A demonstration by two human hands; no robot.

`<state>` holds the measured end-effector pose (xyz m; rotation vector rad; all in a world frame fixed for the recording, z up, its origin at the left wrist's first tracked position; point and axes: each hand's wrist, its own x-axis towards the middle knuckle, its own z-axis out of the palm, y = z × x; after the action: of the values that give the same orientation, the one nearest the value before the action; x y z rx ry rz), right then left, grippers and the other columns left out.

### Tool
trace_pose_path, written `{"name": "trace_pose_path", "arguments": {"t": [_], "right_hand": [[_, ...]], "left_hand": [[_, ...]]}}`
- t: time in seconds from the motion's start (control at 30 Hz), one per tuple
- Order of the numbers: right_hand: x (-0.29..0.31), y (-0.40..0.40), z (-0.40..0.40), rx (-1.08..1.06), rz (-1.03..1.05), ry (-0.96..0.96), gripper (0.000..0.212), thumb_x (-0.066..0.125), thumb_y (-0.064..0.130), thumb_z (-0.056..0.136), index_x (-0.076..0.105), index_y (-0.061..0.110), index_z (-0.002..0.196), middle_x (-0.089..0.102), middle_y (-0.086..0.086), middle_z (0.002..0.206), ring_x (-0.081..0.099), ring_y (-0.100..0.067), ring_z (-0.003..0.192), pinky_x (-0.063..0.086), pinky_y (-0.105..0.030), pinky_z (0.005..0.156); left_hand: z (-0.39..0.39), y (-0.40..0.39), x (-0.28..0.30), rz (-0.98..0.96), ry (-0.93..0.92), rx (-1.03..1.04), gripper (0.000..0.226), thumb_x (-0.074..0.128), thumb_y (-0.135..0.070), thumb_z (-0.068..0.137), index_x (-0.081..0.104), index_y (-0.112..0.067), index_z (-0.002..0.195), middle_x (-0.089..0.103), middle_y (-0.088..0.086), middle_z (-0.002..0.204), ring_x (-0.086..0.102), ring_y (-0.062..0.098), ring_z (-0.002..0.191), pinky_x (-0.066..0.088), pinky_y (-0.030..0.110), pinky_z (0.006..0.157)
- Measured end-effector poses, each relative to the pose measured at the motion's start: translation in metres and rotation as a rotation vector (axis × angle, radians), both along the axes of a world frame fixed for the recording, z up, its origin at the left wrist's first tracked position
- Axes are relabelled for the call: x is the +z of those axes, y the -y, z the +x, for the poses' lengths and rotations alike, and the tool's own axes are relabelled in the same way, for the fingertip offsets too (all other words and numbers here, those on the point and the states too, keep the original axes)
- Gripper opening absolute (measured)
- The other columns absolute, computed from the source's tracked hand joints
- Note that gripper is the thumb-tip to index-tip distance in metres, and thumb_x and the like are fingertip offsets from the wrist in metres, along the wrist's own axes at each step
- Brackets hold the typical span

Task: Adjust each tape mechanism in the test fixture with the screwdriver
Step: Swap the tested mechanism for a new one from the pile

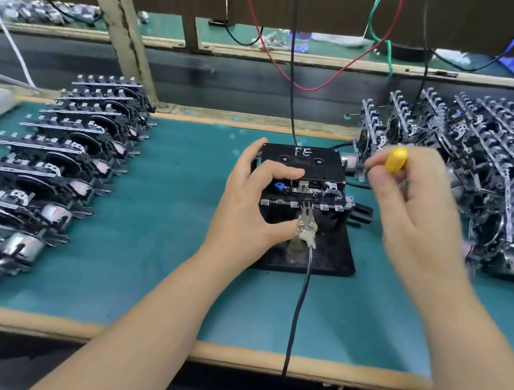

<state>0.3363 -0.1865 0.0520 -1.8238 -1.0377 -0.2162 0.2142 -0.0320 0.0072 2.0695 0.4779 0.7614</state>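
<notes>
A black test fixture (332, 258) stands mid-table with a tape mechanism (312, 194) seated in it under a black cassette marked "PE" (301, 161). My left hand (253, 201) grips the mechanism's left side, fingers curled over the cassette's front edge and thumb near the alligator clips (306, 223) at the front. My right hand (413, 200) hovers to the right of the fixture, blurred, and holds a yellow-handled screwdriver (396, 160). Its tip points left, apart from the mechanism.
Rows of tape mechanisms (55, 160) lie overlapped on the left of the green mat (145, 278). A pile of more mechanisms (482, 180) fills the right. A black cable (296, 316) runs from the clips over the front edge. Wires (331, 79) hang behind.
</notes>
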Motion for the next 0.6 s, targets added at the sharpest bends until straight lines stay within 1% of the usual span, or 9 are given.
{"name": "trace_pose_path", "arguments": {"t": [0.03,0.07,0.13,0.2,0.27,0.33,0.4,0.47,0.6], "right_hand": [[0.01,0.002,0.002,0.014,0.05,-0.01,0.008,0.054,0.018,0.104,0.061,0.021,0.107,0.057,0.007,0.097,0.053,-0.01,0.09,0.042,-0.021,0.082],[0.019,0.002,0.003,0.025,0.123,-0.036,0.008,0.057,0.018,0.102,0.063,0.021,0.108,0.06,0.01,0.093,0.058,-0.008,0.085,0.045,-0.019,0.079],[0.035,-0.001,0.001,0.07,0.276,-0.116,0.007,0.059,0.016,0.102,0.062,0.016,0.108,0.064,0.005,0.09,0.065,-0.012,0.08,0.055,-0.027,0.077],[0.044,-0.008,-0.004,0.172,0.333,-0.207,0.002,0.057,0.013,0.103,0.058,0.012,0.105,0.067,-0.001,0.089,0.067,-0.017,0.079,0.057,-0.031,0.077],[0.047,-0.017,-0.01,0.241,0.298,-0.228,0.005,0.057,0.011,0.103,0.055,0.015,0.101,0.069,-0.004,0.087,0.068,-0.018,0.079,0.057,-0.03,0.076],[0.047,-0.024,-0.014,0.262,0.262,-0.204,0.009,0.058,0.011,0.102,0.055,0.018,0.099,0.071,-0.004,0.086,0.07,-0.018,0.079,0.057,-0.029,0.075],[0.046,-0.03,-0.016,0.26,0.225,-0.171,0.007,0.059,0.01,0.1,0.056,0.016,0.1,0.071,-0.004,0.085,0.07,-0.018,0.078,0.057,-0.027,0.074],[0.044,-0.034,-0.016,0.253,0.176,-0.142,0.004,0.06,0.01,0.099,0.057,0.013,0.101,0.072,-0.002,0.085,0.07,-0.015,0.077,0.057,-0.026,0.074],[0.04,-0.038,-0.014,0.244,0.098,-0.105,0.004,0.061,0.013,0.099,0.058,0.015,0.099,0.071,0.002,0.083,0.07,-0.012,0.077,0.059,-0.029,0.075]], "left_hand": [[0.0,0.0,0.0,0.0,0.0,0.0,0.062,0.093,-0.022,0.068,0.058,-0.053,0.109,0.018,-0.022,0.161,0.029,0.001,0.145,0.026,0.009,0.103],[0.0,0.0,0.0,0.001,0.002,-0.001,0.063,0.093,-0.021,0.068,0.058,-0.054,0.108,0.018,-0.021,0.161,0.029,0.002,0.145,0.027,0.011,0.104],[0.0,0.0,0.0,0.002,0.006,-0.001,0.063,0.093,-0.021,0.068,0.058,-0.054,0.109,0.018,-0.019,0.162,0.028,0.001,0.145,0.026,0.01,0.105],[0.0,0.0,-0.001,-0.001,0.002,0.002,0.063,0.093,-0.021,0.068,0.059,-0.051,0.111,0.018,-0.018,0.163,0.027,0.0,0.146,0.023,0.004,0.102],[0.0,0.0,-0.001,0.001,-0.002,0.008,0.063,0.093,-0.021,0.067,0.06,-0.05,0.112,0.017,-0.019,0.162,0.026,-0.001,0.146,0.022,0.002,0.101],[0.0,0.001,0.0,-0.003,0.003,0.011,0.064,0.093,-0.02,0.067,0.059,-0.053,0.11,0.017,-0.019,0.162,0.025,0.0,0.146,0.023,0.003,0.102],[0.0,0.001,0.001,0.001,0.004,0.011,0.067,0.093,-0.019,0.067,0.055,-0.059,0.106,0.017,-0.019,0.162,0.026,0.002,0.147,0.027,0.011,0.106],[0.0,0.002,0.002,0.01,0.002,0.014,0.068,0.093,-0.019,0.067,0.053,-0.061,0.104,0.017,-0.018,0.163,0.027,0.005,0.148,0.031,0.022,0.11],[0.0,0.002,0.001,0.021,0.004,0.02,0.07,0.093,-0.02,0.067,0.051,-0.062,0.104,0.017,-0.019,0.163,0.027,0.006,0.148,0.031,0.024,0.11]]}}
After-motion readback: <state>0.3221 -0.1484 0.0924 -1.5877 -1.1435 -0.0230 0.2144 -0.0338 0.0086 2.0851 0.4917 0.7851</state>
